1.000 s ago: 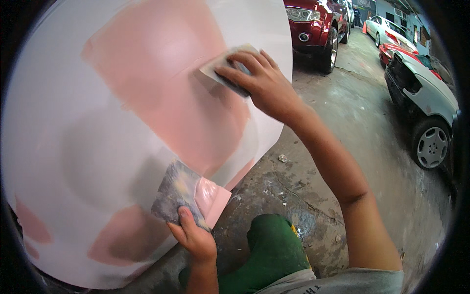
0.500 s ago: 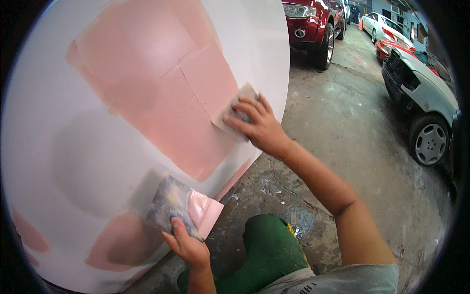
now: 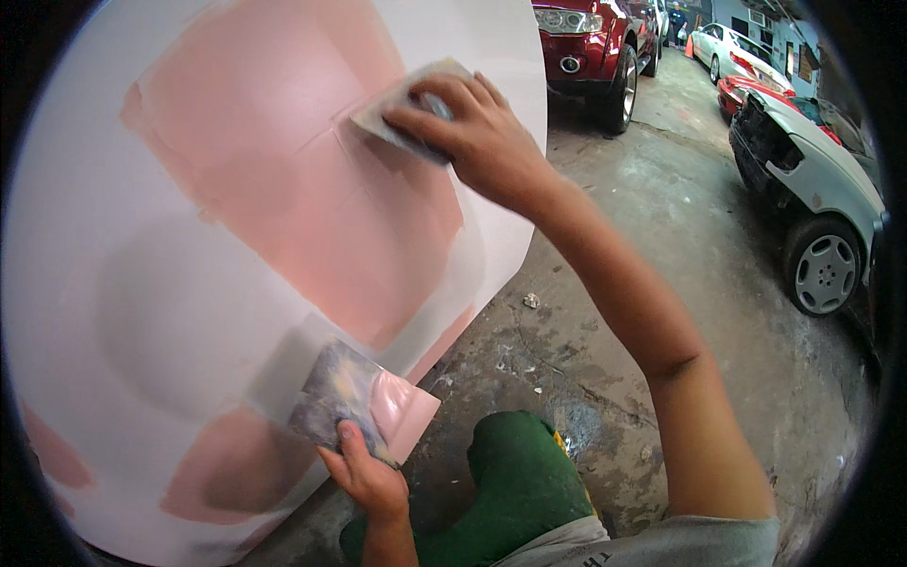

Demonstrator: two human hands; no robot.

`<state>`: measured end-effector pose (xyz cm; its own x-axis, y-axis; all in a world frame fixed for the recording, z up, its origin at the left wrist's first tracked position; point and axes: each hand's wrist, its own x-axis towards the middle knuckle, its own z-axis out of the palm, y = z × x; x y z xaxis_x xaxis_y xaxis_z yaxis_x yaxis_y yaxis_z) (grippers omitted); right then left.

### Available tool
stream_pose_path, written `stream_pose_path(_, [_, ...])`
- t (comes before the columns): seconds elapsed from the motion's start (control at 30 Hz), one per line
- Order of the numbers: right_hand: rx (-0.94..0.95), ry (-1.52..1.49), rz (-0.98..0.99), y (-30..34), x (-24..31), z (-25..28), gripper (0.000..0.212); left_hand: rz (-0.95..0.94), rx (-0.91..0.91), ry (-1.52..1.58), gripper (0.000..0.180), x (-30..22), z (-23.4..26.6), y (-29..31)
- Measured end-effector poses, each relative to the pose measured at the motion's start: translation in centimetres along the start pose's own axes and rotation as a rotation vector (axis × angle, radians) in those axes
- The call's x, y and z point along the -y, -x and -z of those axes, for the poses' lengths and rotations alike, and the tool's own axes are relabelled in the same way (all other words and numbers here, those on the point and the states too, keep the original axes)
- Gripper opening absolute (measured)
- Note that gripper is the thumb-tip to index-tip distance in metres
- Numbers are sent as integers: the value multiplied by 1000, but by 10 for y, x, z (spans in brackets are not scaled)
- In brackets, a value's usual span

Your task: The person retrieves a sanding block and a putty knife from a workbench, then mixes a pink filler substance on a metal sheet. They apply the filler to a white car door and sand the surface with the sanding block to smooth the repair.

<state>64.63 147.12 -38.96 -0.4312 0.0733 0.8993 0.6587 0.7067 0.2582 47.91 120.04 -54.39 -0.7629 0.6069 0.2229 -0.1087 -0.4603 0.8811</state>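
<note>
A white car body panel point(image 3: 170, 312) curves across the left side, with a large pink patch of body filler point(image 3: 283, 189) on it. My right hand point(image 3: 463, 118) is closed on a flat, pale filler spreader point(image 3: 378, 118), its edge lying against the upper right of that patch. Thin ridge lines run through the filler beside the spreader. Low down, my left hand point(image 3: 373, 472) grips a grey, smeared mixing board point(image 3: 331, 392) with the thumb on top. Glossy pink filler point(image 3: 392, 406) sits along the board's right side. The fingers under the board are hidden.
Smaller pink patches point(image 3: 231, 468) mark the panel's lower part. A stained concrete floor point(image 3: 614, 255) stretches to the right. Beyond it stand a dark red vehicle point(image 3: 614, 57), a white car point(image 3: 742, 52) and a silver car point(image 3: 817, 180) with its front end stripped. My green-trousered knee point(image 3: 515, 463) is below.
My right hand has moved up and slightly left with the spreader, across the right side of the pink patch. The left hand and board have shifted only a little.
</note>
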Motion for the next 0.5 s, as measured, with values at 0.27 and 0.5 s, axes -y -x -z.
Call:
stream_pose_path(0.27, [113,6,33,31,10,-16,55,43,-59,-24,55,2,-4,-1])
stream_pose_path(0.5, [244,-157,-69,161,47,-45,51,101,-37,-45,55,-3,-2,-5])
